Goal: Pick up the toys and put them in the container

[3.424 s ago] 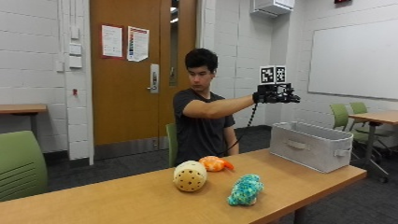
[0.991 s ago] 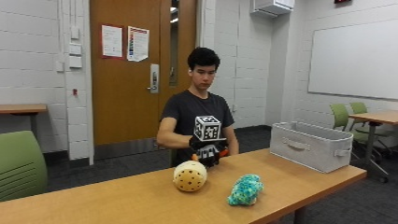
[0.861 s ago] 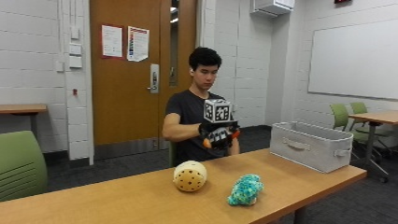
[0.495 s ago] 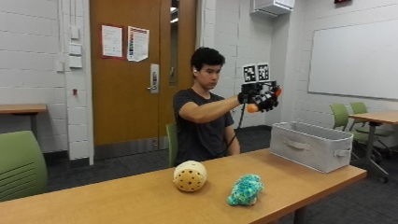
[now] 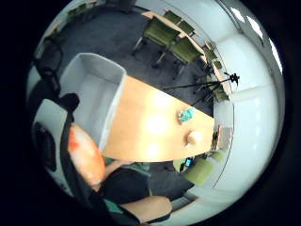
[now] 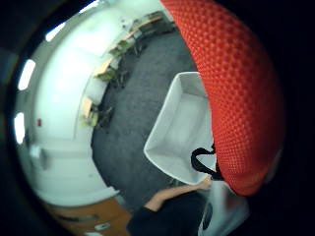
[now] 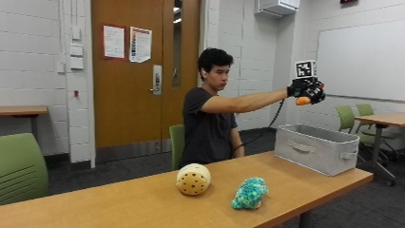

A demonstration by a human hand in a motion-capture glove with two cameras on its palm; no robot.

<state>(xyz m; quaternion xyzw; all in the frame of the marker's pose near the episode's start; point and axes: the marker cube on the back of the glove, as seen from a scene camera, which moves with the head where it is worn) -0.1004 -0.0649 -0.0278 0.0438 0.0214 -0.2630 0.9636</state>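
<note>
On the tabletop (image 7: 303, 199), the grey container (image 7: 319, 149) sat directly beneath my grip (image 7: 307, 90). It clasped the orange toy (image 7: 303, 100), so I judged a straight drop would land it.

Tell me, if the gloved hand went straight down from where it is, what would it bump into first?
Probably the grey bin. The right hand holds the orange toy high above it, and the palm views look down into the bin, though exact depth is hard to judge.

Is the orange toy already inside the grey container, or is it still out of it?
Out. The gloved right hand holds the orange toy in the air above the grey container.
</note>
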